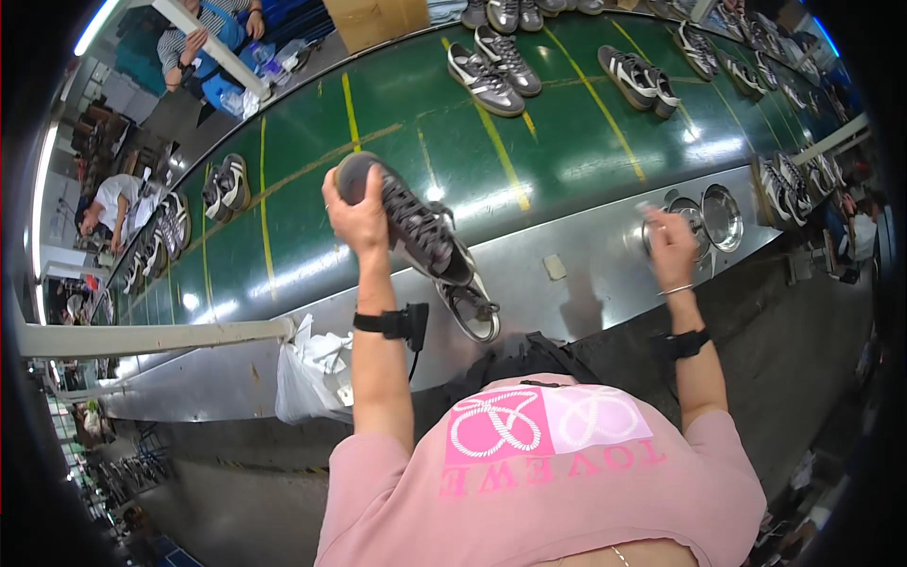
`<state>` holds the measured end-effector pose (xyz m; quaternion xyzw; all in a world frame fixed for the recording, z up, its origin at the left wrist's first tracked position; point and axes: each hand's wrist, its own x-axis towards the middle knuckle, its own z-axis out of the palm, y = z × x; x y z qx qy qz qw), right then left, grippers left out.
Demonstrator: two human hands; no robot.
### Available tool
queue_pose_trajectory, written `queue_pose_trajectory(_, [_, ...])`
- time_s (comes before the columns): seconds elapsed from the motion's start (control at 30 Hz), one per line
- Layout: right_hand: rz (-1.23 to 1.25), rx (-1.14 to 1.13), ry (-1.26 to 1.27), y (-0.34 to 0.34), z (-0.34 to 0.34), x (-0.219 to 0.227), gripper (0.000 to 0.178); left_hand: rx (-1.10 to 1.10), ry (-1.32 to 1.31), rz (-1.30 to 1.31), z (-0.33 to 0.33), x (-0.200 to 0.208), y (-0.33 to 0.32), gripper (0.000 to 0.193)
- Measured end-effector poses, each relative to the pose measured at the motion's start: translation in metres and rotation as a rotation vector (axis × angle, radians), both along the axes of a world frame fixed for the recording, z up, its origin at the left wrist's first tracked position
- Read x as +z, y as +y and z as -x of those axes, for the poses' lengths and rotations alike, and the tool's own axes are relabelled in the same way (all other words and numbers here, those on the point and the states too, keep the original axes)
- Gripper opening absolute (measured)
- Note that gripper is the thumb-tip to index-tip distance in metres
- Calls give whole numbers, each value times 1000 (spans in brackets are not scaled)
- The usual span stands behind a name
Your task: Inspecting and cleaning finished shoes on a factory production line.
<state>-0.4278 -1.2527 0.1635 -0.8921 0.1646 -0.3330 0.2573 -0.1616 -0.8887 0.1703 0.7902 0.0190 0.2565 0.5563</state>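
My left hand grips a dark grey lace-up sneaker by its toe end, raised over the edge of the green conveyor belt. Just below it, a second sneaker with white trim sits on the metal ledge, partly covered by the first. Over to the right, my right hand is closed beside round metal bowls. A small whitish thing shows blurred at its fingertips; its kind cannot be made out. The fingers hide part of the nearer bowl.
The green belt with yellow lines carries several sneaker pairs. On the metal ledge lies a small pale block. A white plastic bag hangs by a pale rail. Across the belt a person stands near a post.
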Motion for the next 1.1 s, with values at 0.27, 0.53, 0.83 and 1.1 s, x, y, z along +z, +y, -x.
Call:
queue_pose_trajectory(0.27, [112, 688, 65, 180, -75, -73, 18, 9, -27, -177, 37, 21, -39, 61])
queue_pose_trajectory(0.53, [327, 759, 561, 210, -108, -102, 11, 9, -177, -190, 58, 20, -48, 61])
queue_pose_trajectory(0.83, [-455, 601, 326, 209, -96, -93, 26, 15, -144, -155, 56, 17, -52, 61])
queue_pose_trajectory(1.1, [316, 844, 601, 195, -108, -104, 27, -23, -168, -216, 57, 18, -70, 62])
